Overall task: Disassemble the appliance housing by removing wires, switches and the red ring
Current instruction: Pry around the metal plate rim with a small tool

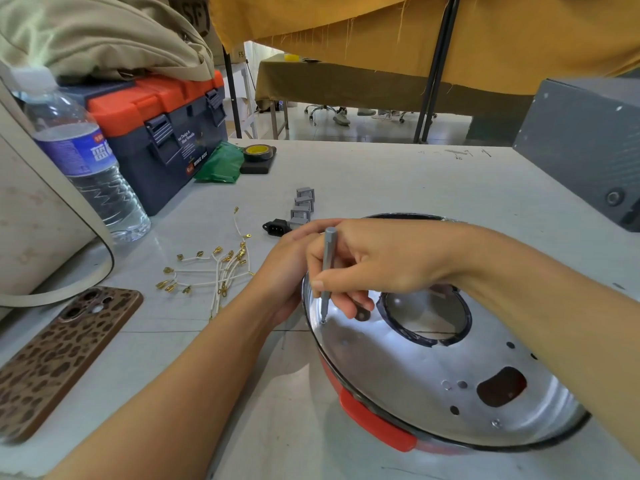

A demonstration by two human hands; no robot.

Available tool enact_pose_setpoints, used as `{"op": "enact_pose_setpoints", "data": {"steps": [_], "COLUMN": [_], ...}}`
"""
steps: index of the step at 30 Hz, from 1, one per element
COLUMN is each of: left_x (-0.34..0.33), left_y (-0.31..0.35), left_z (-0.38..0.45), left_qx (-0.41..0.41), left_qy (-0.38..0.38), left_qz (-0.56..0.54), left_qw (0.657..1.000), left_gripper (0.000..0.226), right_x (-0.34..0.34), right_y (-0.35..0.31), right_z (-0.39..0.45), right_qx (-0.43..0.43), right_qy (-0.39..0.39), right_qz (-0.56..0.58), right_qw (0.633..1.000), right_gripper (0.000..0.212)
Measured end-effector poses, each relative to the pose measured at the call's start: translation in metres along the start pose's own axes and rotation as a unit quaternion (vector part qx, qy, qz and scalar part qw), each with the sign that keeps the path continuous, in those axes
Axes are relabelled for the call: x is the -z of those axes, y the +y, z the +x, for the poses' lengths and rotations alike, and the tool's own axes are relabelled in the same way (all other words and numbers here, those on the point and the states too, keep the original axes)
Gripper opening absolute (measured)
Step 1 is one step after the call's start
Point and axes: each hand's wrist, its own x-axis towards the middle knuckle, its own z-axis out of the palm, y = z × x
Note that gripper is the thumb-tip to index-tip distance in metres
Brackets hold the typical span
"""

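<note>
The round silver housing (408, 372) lies on the table with its red ring (375, 426) showing along the near left rim. My right hand (377, 261) pinches a thin grey screwdriver (327, 268) held upright, its tip on a screw at the housing's left inner edge. My left hand (287, 271) rests against the housing's left rim, mostly hidden behind the right hand. Several loose white wires (216, 268) with brass terminals lie left of the housing. Grey switches (303, 204) and a black power socket (276, 227) sit behind them.
A phone (62, 358) in a spotted case lies at the near left. A water bottle (86, 161), a blue and orange toolbox (166, 133), green bag (218, 164) and tape roll (258, 152) stand at the back left. A grey box (585, 140) stands at the right.
</note>
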Motion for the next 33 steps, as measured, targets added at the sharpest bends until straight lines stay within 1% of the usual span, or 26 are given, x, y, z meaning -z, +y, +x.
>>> {"op": "enact_pose_setpoints", "data": {"steps": [3, 5, 9, 13, 16, 18, 21, 24, 29, 33], "left_x": [0.001, 0.001, 0.0, -0.001, -0.001, 0.0, 0.0, 0.0, -0.001, -0.002], "left_y": [-0.001, -0.001, -0.001, -0.001, -0.001, -0.002, -0.002, -0.001, -0.001, 0.001], "left_z": [0.002, 0.002, 0.001, 0.003, 0.003, 0.002, 0.002, 0.002, 0.001, -0.001], "left_qx": [0.002, 0.003, 0.002, 0.011, 0.006, -0.002, -0.004, -0.006, -0.002, 0.005], "left_qy": [-0.001, 0.001, 0.003, 0.009, 0.011, 0.01, 0.007, 0.006, 0.006, 0.003], "left_qz": [0.007, 0.0, -0.022, -0.05, -0.036, -0.025, -0.025, -0.034, -0.04, -0.048], "left_qw": [1.0, 1.0, 1.0, 0.999, 0.999, 1.0, 1.0, 0.999, 0.999, 0.999], "left_gripper": [0.024, 0.022, 0.027, 0.028, 0.028, 0.03, 0.029, 0.029, 0.031, 0.033], "right_x": [0.005, 0.007, 0.001, -0.012, -0.019, -0.021, -0.024, -0.025, -0.024, -0.021], "right_y": [-0.001, -0.001, 0.006, 0.013, 0.017, 0.018, 0.017, 0.016, 0.013, 0.011], "right_z": [-0.001, -0.002, -0.002, -0.003, -0.001, 0.0, 0.003, 0.005, 0.002, 0.001], "right_qx": [0.011, 0.01, 0.008, 0.013, 0.024, 0.024, 0.015, 0.012, 0.014, 0.019], "right_qy": [-0.034, -0.04, 0.001, 0.039, 0.074, 0.09, 0.126, 0.143, 0.133, 0.111], "right_qz": [0.01, 0.017, 0.052, 0.133, 0.194, 0.211, 0.174, 0.095, 0.041, 0.002], "right_qw": [0.999, 0.999, 0.999, 0.99, 0.978, 0.973, 0.977, 0.985, 0.99, 0.994], "right_gripper": [0.017, 0.016, 0.016, 0.013, 0.01, 0.018, 0.033, 0.035, 0.032, 0.037]}}
